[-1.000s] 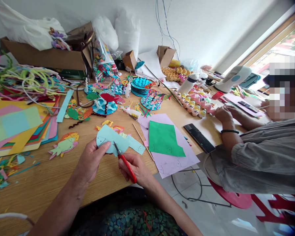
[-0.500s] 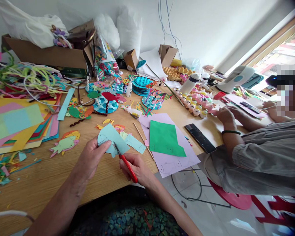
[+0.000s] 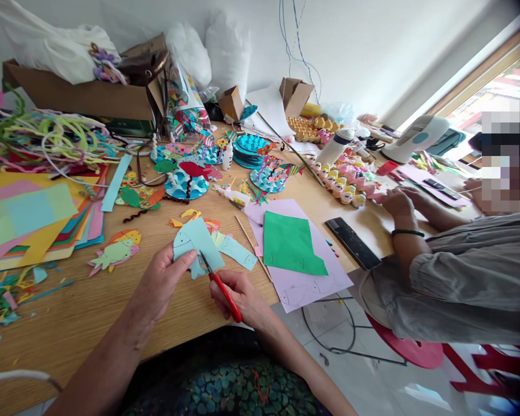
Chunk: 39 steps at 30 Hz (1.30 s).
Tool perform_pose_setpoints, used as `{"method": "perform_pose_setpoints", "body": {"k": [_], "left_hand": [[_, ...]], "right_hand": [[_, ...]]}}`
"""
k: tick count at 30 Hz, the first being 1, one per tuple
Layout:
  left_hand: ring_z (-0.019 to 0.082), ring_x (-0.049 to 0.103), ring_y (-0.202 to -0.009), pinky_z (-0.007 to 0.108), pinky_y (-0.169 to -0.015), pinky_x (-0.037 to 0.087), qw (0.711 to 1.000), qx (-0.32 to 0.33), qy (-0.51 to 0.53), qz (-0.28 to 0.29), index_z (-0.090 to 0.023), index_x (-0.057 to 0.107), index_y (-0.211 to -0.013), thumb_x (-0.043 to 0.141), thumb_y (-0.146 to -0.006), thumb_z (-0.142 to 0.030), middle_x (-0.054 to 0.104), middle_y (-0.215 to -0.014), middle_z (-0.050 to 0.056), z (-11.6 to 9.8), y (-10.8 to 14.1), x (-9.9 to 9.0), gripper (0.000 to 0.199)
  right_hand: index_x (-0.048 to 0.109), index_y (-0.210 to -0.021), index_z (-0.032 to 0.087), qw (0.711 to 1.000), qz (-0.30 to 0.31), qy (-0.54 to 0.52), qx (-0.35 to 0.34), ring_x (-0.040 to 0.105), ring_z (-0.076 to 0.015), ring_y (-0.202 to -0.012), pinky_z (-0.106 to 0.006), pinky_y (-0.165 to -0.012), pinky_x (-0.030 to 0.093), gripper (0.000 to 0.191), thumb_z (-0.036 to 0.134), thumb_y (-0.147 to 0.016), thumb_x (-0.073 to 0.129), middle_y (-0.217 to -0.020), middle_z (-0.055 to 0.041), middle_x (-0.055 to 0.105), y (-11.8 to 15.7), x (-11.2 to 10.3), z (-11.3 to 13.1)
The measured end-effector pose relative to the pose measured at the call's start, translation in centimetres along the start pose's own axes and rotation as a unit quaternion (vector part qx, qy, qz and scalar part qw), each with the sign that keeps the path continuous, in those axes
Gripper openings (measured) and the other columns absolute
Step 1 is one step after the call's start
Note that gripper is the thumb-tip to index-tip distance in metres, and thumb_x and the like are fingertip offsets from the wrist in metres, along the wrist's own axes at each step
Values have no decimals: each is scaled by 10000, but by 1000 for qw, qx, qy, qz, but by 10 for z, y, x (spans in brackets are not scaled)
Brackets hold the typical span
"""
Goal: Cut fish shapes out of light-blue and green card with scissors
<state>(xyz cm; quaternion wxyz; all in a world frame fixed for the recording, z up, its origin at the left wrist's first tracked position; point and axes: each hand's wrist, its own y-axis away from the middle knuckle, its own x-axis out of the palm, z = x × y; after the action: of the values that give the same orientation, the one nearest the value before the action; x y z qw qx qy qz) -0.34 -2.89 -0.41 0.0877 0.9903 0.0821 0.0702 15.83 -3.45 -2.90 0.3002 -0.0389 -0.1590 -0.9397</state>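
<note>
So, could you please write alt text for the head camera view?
A left hand holds a light blue paper fish while the right hand cuts it with red scissors over a cluttered wooden table. Another person works at the right.

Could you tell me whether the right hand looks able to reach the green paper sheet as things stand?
Probably yes, but not freely: the right hand is closed on the red scissors, which are cutting the light blue paper. The green paper sheet lies uncovered just beside it.

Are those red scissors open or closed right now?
Cannot tell for sure: the red scissors, gripped by the right hand, have their blades tucked into the light blue paper that the left hand holds.
</note>
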Motion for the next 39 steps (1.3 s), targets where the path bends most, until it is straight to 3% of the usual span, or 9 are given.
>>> {"method": "perform_pose_setpoints", "body": {"k": [6,16,26,39], "left_hand": [[160,556,-645,265,-655,451,1000,13,-20,8,-181,680,-661,707,-667,-293,674,-626,-6,-2,0,-2,115],[183,589,-673,293,-679,468,999,6,-41,30,-179,700,-728,692,-675,-311,715,-714,19,0,1,-2,142],[173,558,-625,281,-630,450,999,-7,-30,43,-180,684,-659,701,-643,-299,682,-640,12,-7,2,1,121],[165,537,-597,273,-594,441,998,-6,-34,47,-186,681,-630,698,-631,-305,655,-612,5,-8,3,3,120]], "right_hand": [[441,-635,185,999,25,-19,-8,390,-65,-435,-191,-418,346,497,634,-769,606,-522,59,422,1,-1,-1],[437,-631,180,1000,17,-9,-8,391,-59,-439,-191,-415,304,463,573,-803,609,-548,53,430,2,-2,-2],[451,-641,179,1000,24,-12,-15,388,-61,-433,-191,-421,320,519,664,-761,593,-526,59,427,5,-3,0],[455,-639,188,1000,21,-5,-5,380,-72,-441,-215,-427,304,502,653,-784,578,-529,53,422,6,-6,-6]]}}
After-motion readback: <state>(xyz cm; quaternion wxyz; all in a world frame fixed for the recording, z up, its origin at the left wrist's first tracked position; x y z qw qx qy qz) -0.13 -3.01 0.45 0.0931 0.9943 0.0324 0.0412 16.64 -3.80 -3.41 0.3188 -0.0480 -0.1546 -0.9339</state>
